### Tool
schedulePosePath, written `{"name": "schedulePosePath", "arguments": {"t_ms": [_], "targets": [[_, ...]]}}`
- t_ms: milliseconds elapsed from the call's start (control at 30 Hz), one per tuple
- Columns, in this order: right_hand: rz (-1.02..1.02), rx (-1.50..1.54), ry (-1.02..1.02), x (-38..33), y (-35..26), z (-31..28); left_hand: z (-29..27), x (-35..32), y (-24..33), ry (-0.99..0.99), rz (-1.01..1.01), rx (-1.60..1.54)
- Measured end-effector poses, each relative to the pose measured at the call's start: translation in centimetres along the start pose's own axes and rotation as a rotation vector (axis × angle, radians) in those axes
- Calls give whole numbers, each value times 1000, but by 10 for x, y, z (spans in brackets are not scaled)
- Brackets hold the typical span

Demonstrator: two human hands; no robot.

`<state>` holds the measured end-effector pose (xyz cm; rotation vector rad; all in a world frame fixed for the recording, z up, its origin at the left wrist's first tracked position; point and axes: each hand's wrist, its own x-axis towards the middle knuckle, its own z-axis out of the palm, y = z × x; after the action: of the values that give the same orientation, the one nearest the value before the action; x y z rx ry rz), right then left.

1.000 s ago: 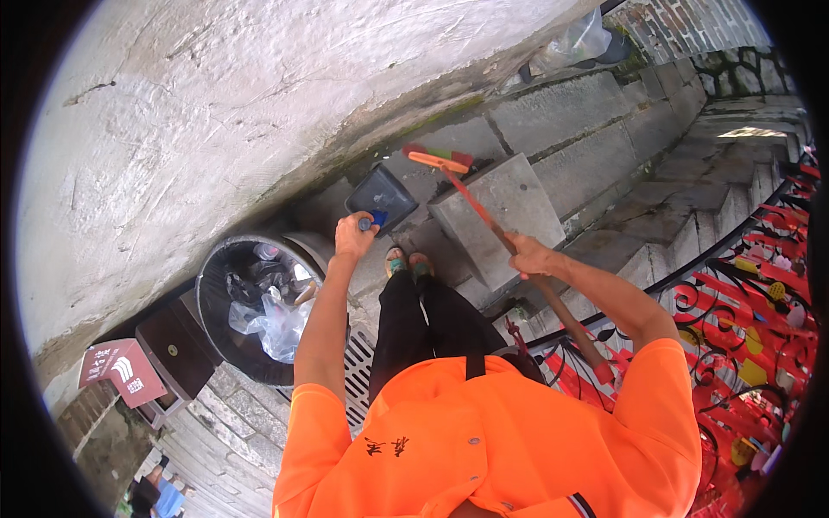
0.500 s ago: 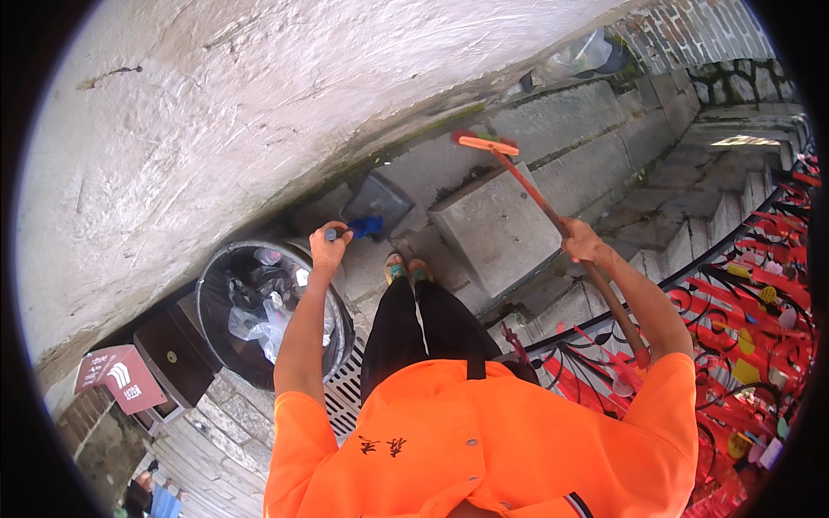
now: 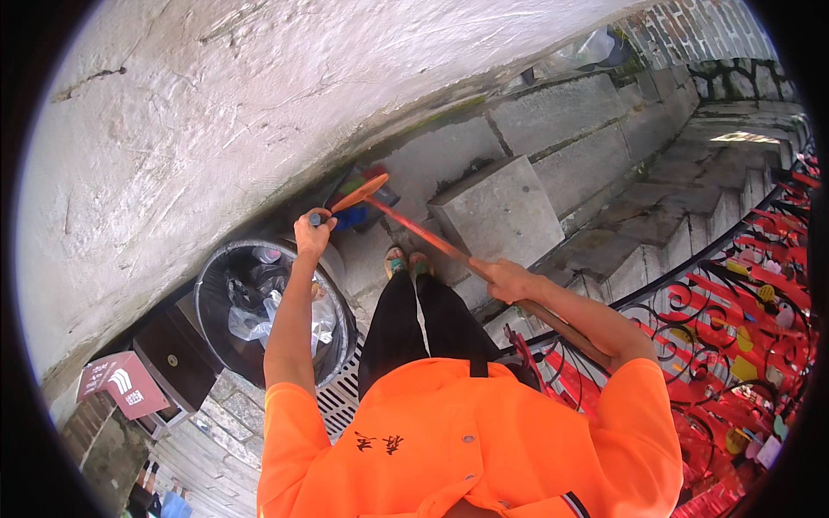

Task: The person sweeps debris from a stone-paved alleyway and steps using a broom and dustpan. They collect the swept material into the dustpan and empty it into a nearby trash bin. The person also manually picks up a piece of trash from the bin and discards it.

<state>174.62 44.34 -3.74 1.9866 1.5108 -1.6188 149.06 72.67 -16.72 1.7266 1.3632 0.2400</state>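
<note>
My left hand [image 3: 313, 233] is closed round the upright handle of a long-handled dustpan [image 3: 350, 217]. Its dark pan is largely covered by the broom, and a blue part shows below the grip. The broom [image 3: 361, 191] has an orange head and a reddish-brown stick. My right hand [image 3: 508, 281] grips that stick midway, and its upper end runs back along my right forearm. From this angle the broom head overlaps the pan; I cannot tell whether they touch.
A round bin [image 3: 205, 298] lined with black plastic, holding clear bags, stands by my left arm. Ahead sits a stone block [image 3: 501, 211]. The rough wall [image 3: 216, 121] rises at left. Stone steps and a black railing [image 3: 665, 315] with red ribbons run along the right.
The broom head has swung left and nearer, from beyond the stone block to over the dustpan. My right hand has moved left with it. My left hand has shifted slightly left.
</note>
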Motion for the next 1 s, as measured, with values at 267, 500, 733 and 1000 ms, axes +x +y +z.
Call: {"name": "schedulePosePath", "arguments": {"t_ms": [267, 500, 733, 1000], "targets": [[210, 220, 160, -90, 47, -66, -11, -15, -1, -104, 85, 15], [402, 515, 240, -13, 103, -59, -5, -31, -5, -249, 255, 135], [226, 1144, -35, -45, 20, 17, 10, -45, -13, -210, 225, 145], [303, 697, 179, -90, 56, -51, -3, -52, -26, -240, 180, 74]]}}
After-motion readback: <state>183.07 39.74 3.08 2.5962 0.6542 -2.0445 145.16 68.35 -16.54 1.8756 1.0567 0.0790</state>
